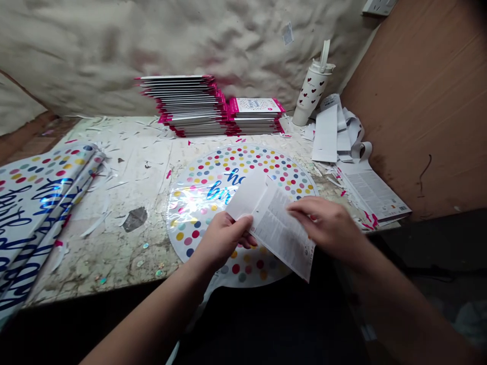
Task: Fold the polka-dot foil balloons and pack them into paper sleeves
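Observation:
Over the table I hold a white paper envelope (279,223), its flap end up and left, small grey print on the face toward me. My left hand (230,235) is closed on its left edge, thumb on top. At the upper right edge my right hand (323,223) is closed in a pinch on the envelope, slightly blurred; some fingertips are hidden. Beneath both hands lies a flat round foil balloon (243,157) with coloured dots and blue lettering, partly covered by the envelope. Its white tail (201,299) hangs over the front edge.
Stacks of pink-edged packets (190,104) (256,119) stand at the back beside a white tumbler (312,91) with hearts. Folded dotted balloons (41,203) lie at left. Paper strips (326,134) and a printed packet (375,192) are at right. Scraps litter the worn table (133,167).

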The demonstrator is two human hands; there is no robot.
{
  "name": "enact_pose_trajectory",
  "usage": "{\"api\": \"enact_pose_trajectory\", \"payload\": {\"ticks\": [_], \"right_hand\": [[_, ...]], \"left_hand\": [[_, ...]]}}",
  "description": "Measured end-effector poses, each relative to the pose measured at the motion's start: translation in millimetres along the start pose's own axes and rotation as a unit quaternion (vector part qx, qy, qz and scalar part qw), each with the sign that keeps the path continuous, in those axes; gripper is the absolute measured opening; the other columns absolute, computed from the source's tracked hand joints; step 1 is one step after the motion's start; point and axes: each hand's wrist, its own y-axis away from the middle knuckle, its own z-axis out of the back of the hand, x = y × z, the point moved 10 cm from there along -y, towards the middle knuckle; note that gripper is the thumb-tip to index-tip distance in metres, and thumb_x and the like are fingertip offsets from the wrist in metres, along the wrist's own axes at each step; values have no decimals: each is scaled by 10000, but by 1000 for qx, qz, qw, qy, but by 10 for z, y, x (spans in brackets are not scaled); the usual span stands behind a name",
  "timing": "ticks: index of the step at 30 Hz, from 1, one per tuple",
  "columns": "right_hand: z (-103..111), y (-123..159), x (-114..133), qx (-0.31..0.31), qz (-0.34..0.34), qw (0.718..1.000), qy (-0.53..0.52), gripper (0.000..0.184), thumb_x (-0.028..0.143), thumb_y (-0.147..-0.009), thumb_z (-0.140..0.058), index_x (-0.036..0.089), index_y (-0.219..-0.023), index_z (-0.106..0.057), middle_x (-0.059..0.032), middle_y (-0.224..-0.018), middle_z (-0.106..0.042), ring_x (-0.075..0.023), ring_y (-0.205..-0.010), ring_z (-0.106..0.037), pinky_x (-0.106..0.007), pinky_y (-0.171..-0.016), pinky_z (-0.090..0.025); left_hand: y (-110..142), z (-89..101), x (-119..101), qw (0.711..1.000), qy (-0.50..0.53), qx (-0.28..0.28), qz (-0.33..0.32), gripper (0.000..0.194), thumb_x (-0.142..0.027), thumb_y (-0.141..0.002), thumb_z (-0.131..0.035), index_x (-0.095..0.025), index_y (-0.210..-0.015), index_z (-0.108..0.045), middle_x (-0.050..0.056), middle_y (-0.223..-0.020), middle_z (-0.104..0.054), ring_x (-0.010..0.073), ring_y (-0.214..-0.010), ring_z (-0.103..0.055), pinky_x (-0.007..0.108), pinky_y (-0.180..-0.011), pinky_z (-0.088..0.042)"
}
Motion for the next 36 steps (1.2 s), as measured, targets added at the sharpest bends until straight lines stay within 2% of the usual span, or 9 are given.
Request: {"api": "enact_pose_trajectory", "payload": {"ticks": [12,16,21,25,28,30,32,34,36], "right_hand": [[-476,-83,602,21,121,971,203,197,80,-801,-402,151,-696,-553,-81,-696,-544,-201,-656,-475,-315,-581,-395],[-146,-79,244,-50,66,972,220,181,82,-807,-377,147,-772,-542,-93,-756,-553,-208,-728,-488,-319,-660,-418],[516,229,-558,-87,-152,932,316,130,175,-812,-445,160,-858,-566,-97,-802,-580,-244,-760,-530,-370,-670,-442],[55,190,38,-17,-10,980,196,478,283,-808,-510,103,-1247,-453,-167,-1167,-539,-310,-1061,-488,-448,-846,-447],[-208,77,512,-60,81,991,89,436,170,-827,-470,87,-1255,-481,-170,-1104,-577,-278,-1012,-527,-423,-823,-475],[-210,19,539,-111,107,988,1,354,131,-829,-470,120,-1169,-568,-135,-970,-614,-231,-911,-567,-373,-761,-503],[-213,-6,436,-126,137,979,-86,288,151,-824,-517,176,-1091,-621,-91,-916,-633,-206,-891,-578,-357,-774,-505],[-283,10,320,-113,160,975,-107,284,143,-829,-513,204,-1083,-624,-66,-934,-659,-209,-936,-576,-386,-830,-488],[-459,84,264,-76,174,980,-64,354,113,-837,-457,166,-1167,-573,-92,-1029,-658,-237,-1013,-558,-439,-876,-463]], "left_hand": [[19,-283,26,999,-3,34,0,341,-344,-778,-518,-90,-581,-632,67,-482,-636,121,-433,-580,197,-468,-458],[-1,-215,40,999,31,40,16,373,-344,-778,-501,-64,-573,-637,97,-493,-640,121,-420,-574,200,-464,-464],[51,210,111,992,102,-68,32,262,-294,-746,-551,-66,-628,-601,100,-485,-628,140,-431,-593,194,-434,-457],[233,129,118,988,139,-70,-6,253,-302,-768,-582,-93,-909,-567,93,-666,-676,174,-587,-647,260,-561,-525],[425,26,-189,988,-15,-11,-156,338,-324,-792,-597,-154,-1077,-532,122,-982,-659,213,-834,-647,329,-722,-534],[669,290,-553,919,-168,-124,-334,486,-271,-725,-687,-220,-1167,-491,116,-1233,-532,260,-1077,-550,380,-857,-494],[961,481,-802,786,-310,-243,-476,709,-219,-652,-749,-254,-1271,-405,109,-1368,-393,304,-1240,-396,463,-992,-391],[974,364,-772,687,-448,-202,-536,718,-189,-701,-702,-236,-1328,-356,118,-1352,-425,301,-1248,-391,502,-1032,-338],[836,138,-511,633,-548,-78,-541,486,-145,-812,-556,-192,-1280,-435,117,-1205,-572,258,-1140,-514,450,-968,-431]]}}
